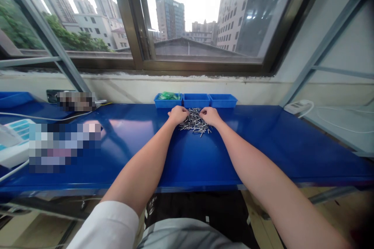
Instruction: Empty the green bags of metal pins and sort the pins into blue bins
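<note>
A loose pile of thin silvery metal pins (195,121), possibly rivets, lies on the blue tabletop (198,159). At the pile's upper left edge is my left hand (179,115), its fingers bent together and touching the pins. My right hand (210,116) mirrors it at the upper right edge, thumb and fingers pinched together. What either hand has between its fingertips is too small to make out. Just behind the pile stand three blue bins in a row: a left bin (168,103) with green plastic in it, a middle bin (196,103) and a right bin (223,103).
A window (201,68) rises behind the table. Grey metal posts (71,72) stand at both sides. A white power strip (298,106) with a cable sits at the back right. Blurred items, a white and blue object (17,140) and another blue tray (16,99) are on the left.
</note>
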The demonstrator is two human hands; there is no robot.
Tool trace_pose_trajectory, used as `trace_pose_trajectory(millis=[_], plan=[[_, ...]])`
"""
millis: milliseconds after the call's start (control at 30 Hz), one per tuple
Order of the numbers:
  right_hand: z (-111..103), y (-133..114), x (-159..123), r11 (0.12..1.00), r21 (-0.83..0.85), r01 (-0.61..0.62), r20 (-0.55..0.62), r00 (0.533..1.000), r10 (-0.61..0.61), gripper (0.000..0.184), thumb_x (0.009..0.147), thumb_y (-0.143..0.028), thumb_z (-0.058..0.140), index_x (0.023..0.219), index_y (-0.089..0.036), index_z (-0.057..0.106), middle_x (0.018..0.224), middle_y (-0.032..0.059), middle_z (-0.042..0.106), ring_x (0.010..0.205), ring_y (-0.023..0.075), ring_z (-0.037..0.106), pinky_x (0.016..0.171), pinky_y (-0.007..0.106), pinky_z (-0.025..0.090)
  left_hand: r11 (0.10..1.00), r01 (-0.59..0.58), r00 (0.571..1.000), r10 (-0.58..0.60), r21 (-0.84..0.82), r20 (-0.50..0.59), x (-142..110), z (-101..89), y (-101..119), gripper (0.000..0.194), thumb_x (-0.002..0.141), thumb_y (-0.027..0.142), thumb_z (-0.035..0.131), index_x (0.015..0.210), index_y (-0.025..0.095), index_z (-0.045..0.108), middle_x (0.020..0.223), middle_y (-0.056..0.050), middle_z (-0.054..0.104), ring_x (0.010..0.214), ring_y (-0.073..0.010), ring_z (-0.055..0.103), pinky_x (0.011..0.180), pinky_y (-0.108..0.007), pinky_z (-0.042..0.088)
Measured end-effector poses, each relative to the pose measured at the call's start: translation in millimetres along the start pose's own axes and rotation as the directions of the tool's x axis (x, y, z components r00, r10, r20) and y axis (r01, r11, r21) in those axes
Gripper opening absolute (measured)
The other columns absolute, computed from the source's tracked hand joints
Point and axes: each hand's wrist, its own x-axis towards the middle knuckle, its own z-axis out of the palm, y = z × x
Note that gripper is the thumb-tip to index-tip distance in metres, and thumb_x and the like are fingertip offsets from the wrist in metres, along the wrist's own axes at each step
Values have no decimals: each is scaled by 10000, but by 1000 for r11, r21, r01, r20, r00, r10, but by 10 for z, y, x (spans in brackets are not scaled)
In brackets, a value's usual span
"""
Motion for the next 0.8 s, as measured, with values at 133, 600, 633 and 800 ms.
trace_pose_trajectory(millis=[133, 600, 633, 800], plan=[[-24, -63, -10, 994, 33, 107, -116, 988, -103, 150, 775, -263, 583, 804, -178, 703, 865, 60, 705, 816, 178, 618, 765, 273, 444, 922, -118, 992, 91, -369, -91, 79, 39, -43, 172, 692, 331, 605, 743, 186, 682, 765, -36, 682, 785, -202, 601, 775, -318, 438], [-71, -217, -33, 907, 400, 135, -51, 991, -125, 202, 793, -289, 543, 754, -142, 676, 703, 42, 690, 638, 139, 598, 650, 262, 450, 790, -213, 976, 200, -575, -87, 128, 119, -42, 159, 742, 309, 556, 705, 158, 591, 691, -30, 651, 661, -151, 587, 718, -303, 471], [-72, -210, -30, 878, 467, 105, -43, 994, -96, 199, 782, -294, 554, 802, -138, 676, 707, 46, 691, 632, 138, 604, 643, 261, 459, 826, -198, 980, 185, -528, -78, 141, 130, -58, 165, 755, 309, 537, 715, 159, 594, 703, -33, 660, 674, -156, 594, 729, -308, 475], [-92, -212, -26, 745, 667, 28, -21, 1000, -18, 276, 685, -327, 635, 875, -130, 671, 762, 67, 711, 657, 150, 627, 626, 260, 482, 900, -159, 987, 152, -406, -51, 165, 154, -86, 219, 801, 338, 485, 809, 161, 614, 796, -44, 693, 763, -163, 618, 777, -300, 475]])
